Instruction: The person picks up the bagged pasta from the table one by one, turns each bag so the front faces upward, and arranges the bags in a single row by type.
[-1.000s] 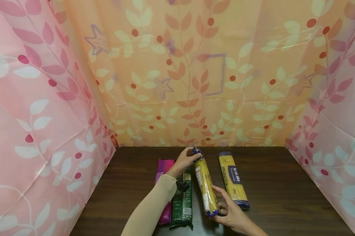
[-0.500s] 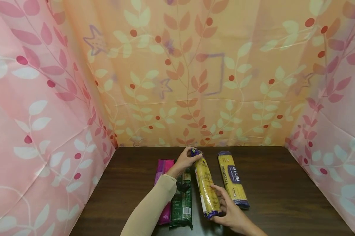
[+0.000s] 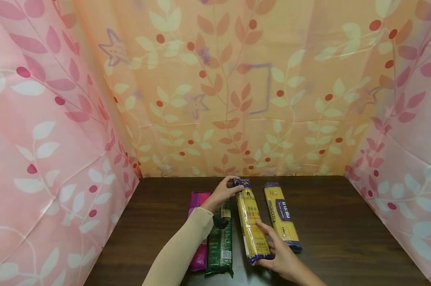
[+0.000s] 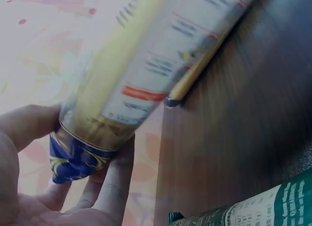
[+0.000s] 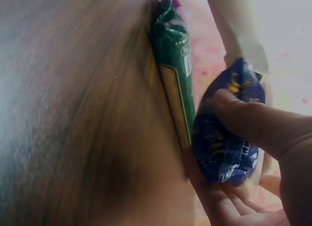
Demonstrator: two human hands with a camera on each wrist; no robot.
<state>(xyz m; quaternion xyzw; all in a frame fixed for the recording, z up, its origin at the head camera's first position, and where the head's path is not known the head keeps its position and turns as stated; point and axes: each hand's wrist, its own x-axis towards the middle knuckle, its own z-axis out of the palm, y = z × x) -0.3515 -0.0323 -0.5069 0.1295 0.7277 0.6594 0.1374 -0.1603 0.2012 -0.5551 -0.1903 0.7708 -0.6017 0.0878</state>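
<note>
Both hands hold a yellow spaghetti packet [image 3: 252, 222] with dark blue ends, raised over the table. My left hand [image 3: 227, 191] pinches its far end between thumb and fingers; in the left wrist view that blue end [image 4: 78, 157] sits between the thumb and fingers. At the near end my right hand [image 3: 280, 254] grips it, the thumb lying across the blue wrapper [image 5: 229, 133] in the right wrist view. To its right lies another yellow spaghetti packet [image 3: 282, 218] with a blue label. Left of it, a green spaghetti packet [image 3: 220, 246] rests beside a magenta packet [image 3: 199, 256], which my left arm partly covers.
All the packets are on or over a dark brown wooden table [image 3: 344, 238]. A patterned orange curtain [image 3: 215, 99] hangs behind it, with pink curtains [image 3: 58, 159] along the sides.
The held spaghetti packet has rolled in the hands, from its narrow edge to its broad printed face turned up. Both hands stay at about the same place.
</note>
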